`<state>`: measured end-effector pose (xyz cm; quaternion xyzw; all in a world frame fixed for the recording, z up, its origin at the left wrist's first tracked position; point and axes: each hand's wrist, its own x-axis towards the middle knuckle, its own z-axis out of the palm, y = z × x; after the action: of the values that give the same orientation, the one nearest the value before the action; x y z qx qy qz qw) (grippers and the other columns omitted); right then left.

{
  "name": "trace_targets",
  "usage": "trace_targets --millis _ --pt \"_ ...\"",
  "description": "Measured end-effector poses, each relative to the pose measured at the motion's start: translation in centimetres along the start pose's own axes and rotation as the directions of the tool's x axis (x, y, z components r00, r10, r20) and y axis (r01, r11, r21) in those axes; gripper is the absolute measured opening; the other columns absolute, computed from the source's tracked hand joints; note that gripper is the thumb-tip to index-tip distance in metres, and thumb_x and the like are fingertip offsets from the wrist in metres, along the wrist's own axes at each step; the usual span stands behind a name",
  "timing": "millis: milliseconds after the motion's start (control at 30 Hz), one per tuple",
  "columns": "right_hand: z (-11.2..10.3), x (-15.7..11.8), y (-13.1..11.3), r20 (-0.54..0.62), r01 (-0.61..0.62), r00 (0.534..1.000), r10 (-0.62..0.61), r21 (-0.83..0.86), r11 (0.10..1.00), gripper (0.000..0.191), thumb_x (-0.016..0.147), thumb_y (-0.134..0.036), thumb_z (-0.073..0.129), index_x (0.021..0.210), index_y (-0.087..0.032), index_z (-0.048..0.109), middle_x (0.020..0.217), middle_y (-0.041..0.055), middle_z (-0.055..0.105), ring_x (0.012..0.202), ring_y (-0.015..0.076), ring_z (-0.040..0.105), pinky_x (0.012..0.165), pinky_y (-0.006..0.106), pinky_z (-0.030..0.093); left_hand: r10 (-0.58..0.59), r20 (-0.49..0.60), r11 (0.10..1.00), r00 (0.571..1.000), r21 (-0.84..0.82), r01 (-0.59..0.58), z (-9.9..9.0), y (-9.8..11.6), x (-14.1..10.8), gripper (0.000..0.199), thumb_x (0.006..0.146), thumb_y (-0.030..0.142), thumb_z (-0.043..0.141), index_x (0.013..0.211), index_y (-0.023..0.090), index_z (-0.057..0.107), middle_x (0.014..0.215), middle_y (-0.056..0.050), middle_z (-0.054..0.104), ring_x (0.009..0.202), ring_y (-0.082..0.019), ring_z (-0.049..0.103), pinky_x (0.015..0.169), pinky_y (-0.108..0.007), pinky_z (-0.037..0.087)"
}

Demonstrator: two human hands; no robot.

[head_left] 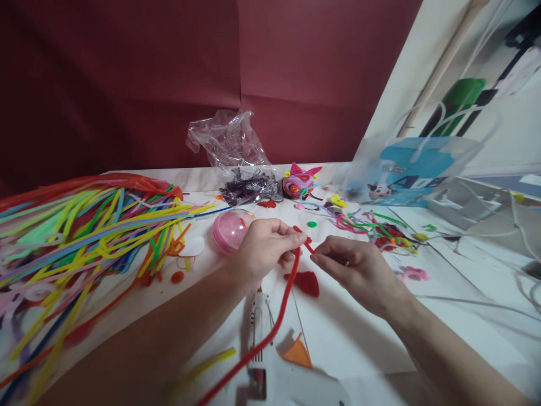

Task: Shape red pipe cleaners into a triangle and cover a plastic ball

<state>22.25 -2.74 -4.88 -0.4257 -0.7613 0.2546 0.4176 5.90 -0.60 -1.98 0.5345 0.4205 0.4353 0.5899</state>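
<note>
Red fuzzy pipe cleaner (pixel 284 309), smoothly curved, in tightly pinched fingers (pixel 295 241) of left hand (pixel 265 245) and right hand (pixel 361 270)

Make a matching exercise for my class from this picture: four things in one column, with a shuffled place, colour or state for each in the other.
Things
1. Glue gun
2. Round ball
3. Red stem passing in front of the glue gun
4. Carrier bag with a cow picture

Descriptions
A. Held in the left hand
B. Blue and see-through, at the right
C. Pink, next to the left hand
D. Mostly white, at the bottom

Pairs: 1-D, 2-C, 3-A, 4-B
</note>
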Motion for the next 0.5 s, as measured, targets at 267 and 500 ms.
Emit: trace_targets --millis 267,500 --pt "-0.1 0.0 0.0 -0.034 0.050 0.998 -0.052 -0.066 0.997 0.025 0.081 -0.031 0.049 0.067 -0.011 0.057 0.060 0.0011 0.051 0.051 0.0107 0.041 0.044 0.017 0.029 -0.038 -0.011 0.996 0.999 0.081 0.039 -0.5 0.1 0.3 0.015 0.069 0.009 0.056 0.055 0.012 0.051 0.041 0.004 0.047 0.036 -0.005 0.044 0.034 -0.015 0.034" --pt "-0.5 0.8 2.0 0.130 -0.241 0.959 0.251 -0.083 0.967 0.030 0.089 -0.036 0.047 0.079 -0.011 0.060 0.062 0.0015 0.050 0.051 0.0118 0.045 0.045 0.017 0.032 0.031 -0.022 0.973 0.999 0.228 -0.025 -1.6 0.3 0.9 0.013 0.067 0.009 0.055 0.055 0.013 0.050 0.041 0.004 0.048 0.036 -0.005 0.043 0.032 -0.014 0.031"
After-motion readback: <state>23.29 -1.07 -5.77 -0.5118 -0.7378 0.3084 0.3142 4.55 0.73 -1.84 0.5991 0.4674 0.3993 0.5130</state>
